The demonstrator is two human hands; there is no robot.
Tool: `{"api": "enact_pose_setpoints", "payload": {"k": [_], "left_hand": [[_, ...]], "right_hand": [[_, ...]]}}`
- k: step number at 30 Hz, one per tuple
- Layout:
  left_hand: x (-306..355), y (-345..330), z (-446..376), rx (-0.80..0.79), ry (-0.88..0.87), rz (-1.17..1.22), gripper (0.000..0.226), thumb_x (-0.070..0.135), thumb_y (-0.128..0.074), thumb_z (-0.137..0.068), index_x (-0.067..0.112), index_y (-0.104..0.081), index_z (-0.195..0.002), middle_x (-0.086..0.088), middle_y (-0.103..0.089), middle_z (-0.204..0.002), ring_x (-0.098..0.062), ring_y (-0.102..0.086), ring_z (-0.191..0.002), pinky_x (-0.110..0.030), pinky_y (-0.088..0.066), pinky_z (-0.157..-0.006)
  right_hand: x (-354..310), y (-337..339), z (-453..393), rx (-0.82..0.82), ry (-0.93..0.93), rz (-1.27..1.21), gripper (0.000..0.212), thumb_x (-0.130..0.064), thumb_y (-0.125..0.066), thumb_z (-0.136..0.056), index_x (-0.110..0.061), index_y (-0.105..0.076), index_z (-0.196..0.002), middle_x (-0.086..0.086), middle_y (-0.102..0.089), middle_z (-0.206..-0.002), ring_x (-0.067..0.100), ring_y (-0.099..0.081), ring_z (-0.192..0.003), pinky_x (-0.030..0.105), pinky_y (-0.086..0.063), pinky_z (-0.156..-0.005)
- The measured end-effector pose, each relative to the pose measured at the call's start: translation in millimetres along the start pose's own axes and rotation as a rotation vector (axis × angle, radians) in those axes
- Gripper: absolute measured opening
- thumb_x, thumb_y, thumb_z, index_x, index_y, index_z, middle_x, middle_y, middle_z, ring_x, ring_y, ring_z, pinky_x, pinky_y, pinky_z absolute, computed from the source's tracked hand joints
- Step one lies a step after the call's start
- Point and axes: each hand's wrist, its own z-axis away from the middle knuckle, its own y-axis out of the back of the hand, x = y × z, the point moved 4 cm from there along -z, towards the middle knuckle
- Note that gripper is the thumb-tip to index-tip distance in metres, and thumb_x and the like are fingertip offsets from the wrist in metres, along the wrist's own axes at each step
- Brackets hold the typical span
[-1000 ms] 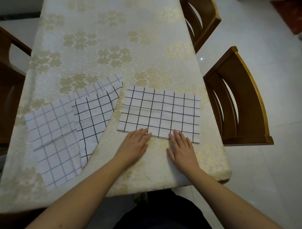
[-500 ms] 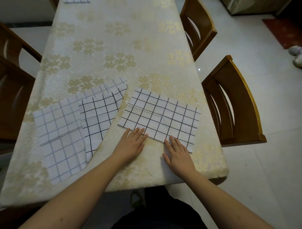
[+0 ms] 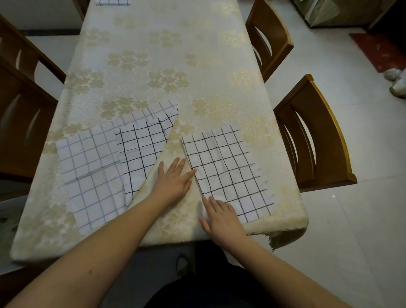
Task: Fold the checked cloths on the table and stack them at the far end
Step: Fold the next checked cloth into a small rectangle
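White black-checked folded cloth (image 3: 224,173) lies at near right table corner. Left hand (image 3: 173,180) flat, fingers spread, fingertips at cloth's left edge, likely steadying it. Right hand (image 3: 222,216) flat on near corner, pinning cloth. Unfolded checked cloths (image 3: 105,171) wait left; folded stack (image 3: 112,2) sits at far end.

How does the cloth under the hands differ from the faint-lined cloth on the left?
The cloth under the hands has black lines; the faint-lined cloth has grey ones. Both hands touch the first; a third cloth overlaps the second. Both are white, checked and flat.
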Motion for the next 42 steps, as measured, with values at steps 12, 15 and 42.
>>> {"api": "enact_pose_setpoints", "payload": {"k": [12, 15, 42], "left_hand": [[8, 0, -15, -0.023, 0.021, 0.032, 0.064, 0.06, -0.033, -0.095, 0.036, -0.017, -0.153, -0.002, 0.002, -0.165, -0.022, 0.009, -0.151, -0.06, 0.003, -0.117], [3, -1, -15, -0.037, -0.003, 0.031, 0.065, 0.06, -0.032, -0.096, 0.039, -0.01, -0.154, -0.002, 0.007, -0.165, -0.022, 0.012, -0.15, -0.058, 0.005, -0.117], [50, -35, 43, 0.026, -0.192, 0.051, 0.062, 0.057, -0.011, -0.098, 0.038, 0.007, -0.154, 0.005, 0.021, -0.16, -0.015, 0.017, -0.149, -0.04, 0.012, -0.119]], "right_hand": [[18, 7, -4, -0.029, 0.097, -0.106, 0.061, -0.046, -0.028, -0.101, -0.025, -0.013, -0.156, -0.004, -0.016, -0.163, 0.016, -0.006, -0.15, 0.038, -0.001, -0.122], [46, 12, 2, 0.02, -0.034, -0.091, 0.061, -0.047, -0.026, -0.102, -0.026, -0.007, -0.156, -0.005, -0.006, -0.164, 0.015, 0.002, -0.15, 0.035, 0.005, -0.121], [109, -4, 28, 0.01, -0.251, -0.017, 0.062, -0.053, -0.015, -0.102, -0.028, 0.006, -0.155, -0.003, 0.013, -0.163, 0.018, 0.015, -0.149, 0.04, 0.006, -0.12]]}}
